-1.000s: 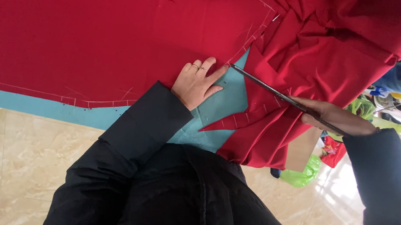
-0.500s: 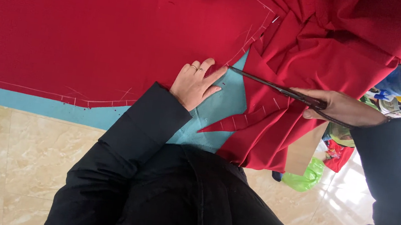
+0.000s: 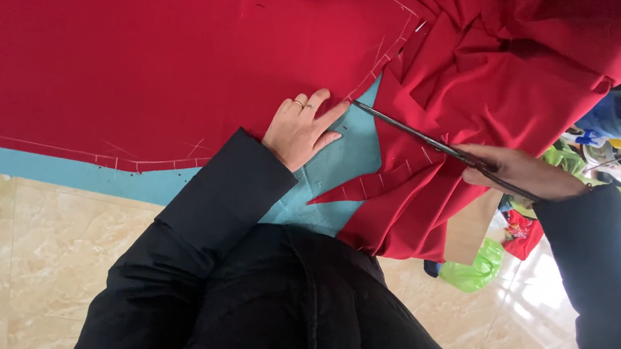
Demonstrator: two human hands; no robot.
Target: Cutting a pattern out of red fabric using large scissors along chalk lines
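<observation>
My light blue table [image 3: 360, 153] is carrying red cloth [image 3: 146, 46], which is lying flat and spilling bunched over its edge.

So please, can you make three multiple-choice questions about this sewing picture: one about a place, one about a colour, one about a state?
1. Where does the left hand lie?
A. flat on the edge of the red cloth
B. on the floor
C. on the green bag

2. What colour is the table under the cloth?
A. yellow
B. light blue
C. white

3. What is the right hand doing?
A. resting open
B. holding a pencil
C. holding scissors

Answers:
1 A: the fingers spread on the cloth next to the chalk line.
2 B: a light blue strip shows below the cloth edge.
3 C: the hand is closed on the handles, and the blades point toward the left hand.
</observation>
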